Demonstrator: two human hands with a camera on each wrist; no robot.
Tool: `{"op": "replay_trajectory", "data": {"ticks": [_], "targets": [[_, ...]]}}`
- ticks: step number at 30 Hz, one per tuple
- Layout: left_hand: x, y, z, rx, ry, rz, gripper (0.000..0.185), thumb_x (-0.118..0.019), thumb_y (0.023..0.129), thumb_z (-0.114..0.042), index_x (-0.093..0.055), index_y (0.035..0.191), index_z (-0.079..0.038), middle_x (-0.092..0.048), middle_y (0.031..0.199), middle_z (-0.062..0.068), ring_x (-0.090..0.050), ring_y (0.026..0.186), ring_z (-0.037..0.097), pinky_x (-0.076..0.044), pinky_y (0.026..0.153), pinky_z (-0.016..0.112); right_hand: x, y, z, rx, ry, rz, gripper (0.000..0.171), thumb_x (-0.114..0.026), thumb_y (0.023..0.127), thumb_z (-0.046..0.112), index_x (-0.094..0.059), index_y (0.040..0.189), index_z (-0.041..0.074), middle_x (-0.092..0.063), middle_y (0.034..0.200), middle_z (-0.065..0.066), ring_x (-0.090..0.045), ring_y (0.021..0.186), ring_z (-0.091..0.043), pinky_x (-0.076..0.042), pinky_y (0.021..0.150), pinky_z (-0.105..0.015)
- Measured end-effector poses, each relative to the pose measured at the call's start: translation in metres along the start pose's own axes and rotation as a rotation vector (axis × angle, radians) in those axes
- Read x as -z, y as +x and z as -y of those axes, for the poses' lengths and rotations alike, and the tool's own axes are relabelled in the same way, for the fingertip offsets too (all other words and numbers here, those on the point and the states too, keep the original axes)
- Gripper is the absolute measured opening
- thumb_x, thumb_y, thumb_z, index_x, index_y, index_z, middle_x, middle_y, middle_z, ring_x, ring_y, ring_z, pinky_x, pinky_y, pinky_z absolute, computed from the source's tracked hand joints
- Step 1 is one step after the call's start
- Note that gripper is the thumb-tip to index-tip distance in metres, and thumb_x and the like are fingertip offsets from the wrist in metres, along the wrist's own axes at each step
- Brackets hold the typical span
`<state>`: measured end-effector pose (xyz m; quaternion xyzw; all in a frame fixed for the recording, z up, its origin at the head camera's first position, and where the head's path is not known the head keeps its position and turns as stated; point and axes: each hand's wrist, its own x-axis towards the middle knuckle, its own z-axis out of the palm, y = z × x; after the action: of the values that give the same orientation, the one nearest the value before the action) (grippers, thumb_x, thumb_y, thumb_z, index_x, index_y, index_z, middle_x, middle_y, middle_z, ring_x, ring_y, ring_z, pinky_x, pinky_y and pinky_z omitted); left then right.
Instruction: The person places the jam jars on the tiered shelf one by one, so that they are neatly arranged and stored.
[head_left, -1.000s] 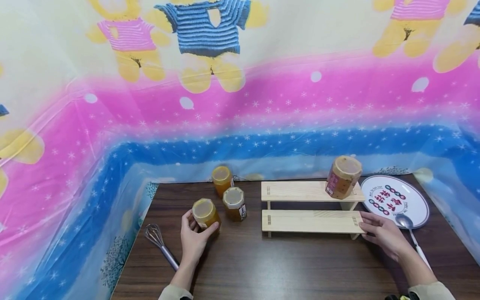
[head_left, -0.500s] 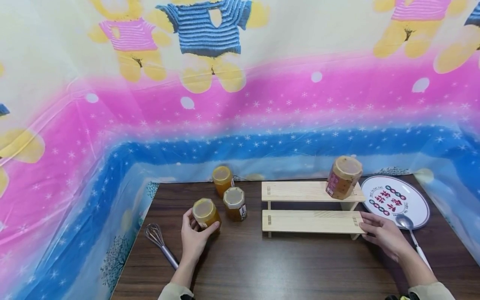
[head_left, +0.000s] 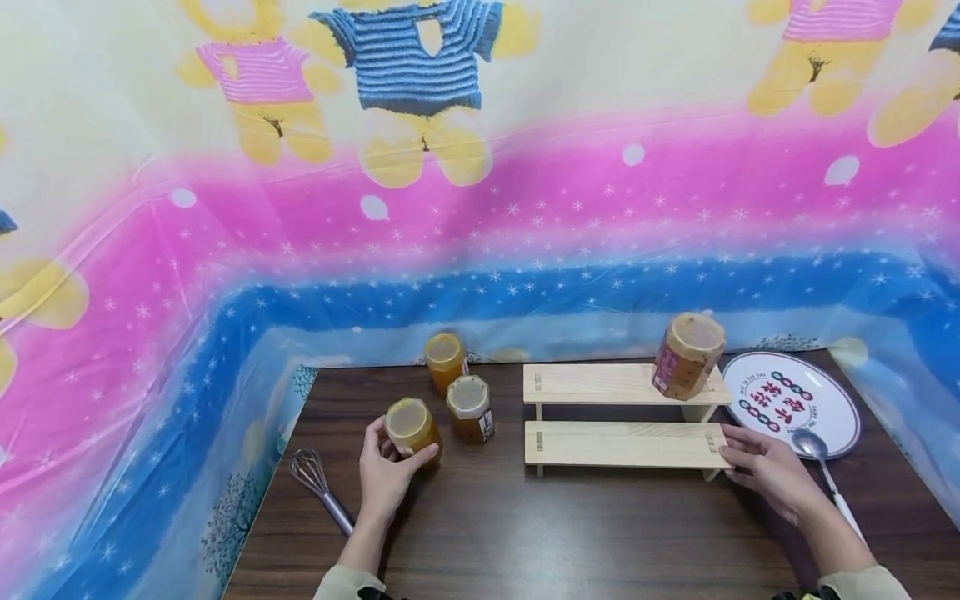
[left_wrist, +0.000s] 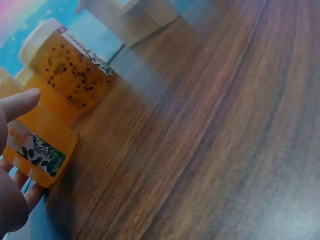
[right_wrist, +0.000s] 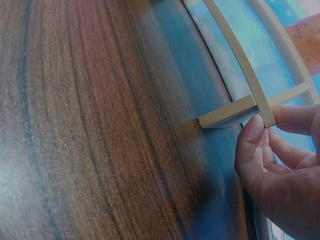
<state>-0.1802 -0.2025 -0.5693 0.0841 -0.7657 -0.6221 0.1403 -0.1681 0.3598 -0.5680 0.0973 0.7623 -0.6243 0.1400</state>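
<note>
Dark wood-grain counter (head_left: 570,533). Plastic curtain (head_left: 480,208) hung behind and round both sides: cream top with cartoon bears, pink band, blue starred band below. Even, bright light.

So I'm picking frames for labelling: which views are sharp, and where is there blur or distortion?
Head view: evenly lit, wide-angle bend in the two-tier pale wooden rack. Left wrist view: orange glass jar sharp, dark wood-grain table blurs at far end. Right wrist view: table glare at lower left, rack curves.

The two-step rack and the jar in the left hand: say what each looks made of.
Rack: pale, unfinished-looking wood, probably pine; visible grain and slotted joints.
Jar: clear glass or plastic, undecidable; orange contents show through, with a printed paper-like label and pale lid.
</note>
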Motion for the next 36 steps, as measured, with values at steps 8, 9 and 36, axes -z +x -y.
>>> {"op": "replay_trajectory", "data": {"ticks": [8, 9, 36], "targets": [[0.0, 0.0, -0.001, 0.004, 0.037, -0.014, 0.086, -0.098, 0.072, -0.012, -0.048, 0.142, -0.011, -0.056, 0.129, 0.01, -0.059, 0.119, 0.025, -0.05, 0.096, 0.029, 0.001, 0.001, -0.002, -0.004, 0.002, 0.0, 0.071, -0.06, 0.107, 0.019, -0.021, 0.158, -0.014, -0.048, 0.142, -0.029, -0.064, 0.102, -0.006, -0.059, 0.089, -0.032], [0.0, -0.001, -0.002, 0.005, 0.038, -0.014, 0.087, -0.098, 0.071, -0.013, -0.049, 0.142, -0.011, -0.056, 0.129, 0.009, -0.059, 0.119, 0.024, -0.05, 0.095, 0.027, 0.001, 0.001, -0.003, -0.005, 0.002, 0.001, 0.071, -0.06, 0.107, 0.019, -0.021, 0.158, -0.014, -0.049, 0.141, -0.029, -0.064, 0.102, -0.006, -0.059, 0.089, -0.032], [-0.002, -0.014, -0.126, -0.139, -0.003, 0.01, 0.078, -0.095, 0.07, 0.0, -0.055, 0.136, -0.003, -0.061, 0.121, 0.009, -0.058, 0.107, 0.018, -0.054, 0.083, 0.026, 0.0, 0.0, 0.001, 0.003, 0.026, 0.0, 0.072, -0.062, 0.106, 0.018, -0.023, 0.157, -0.014, -0.056, 0.133, -0.019, -0.064, 0.101, -0.005, -0.059, 0.089, -0.032]]}}
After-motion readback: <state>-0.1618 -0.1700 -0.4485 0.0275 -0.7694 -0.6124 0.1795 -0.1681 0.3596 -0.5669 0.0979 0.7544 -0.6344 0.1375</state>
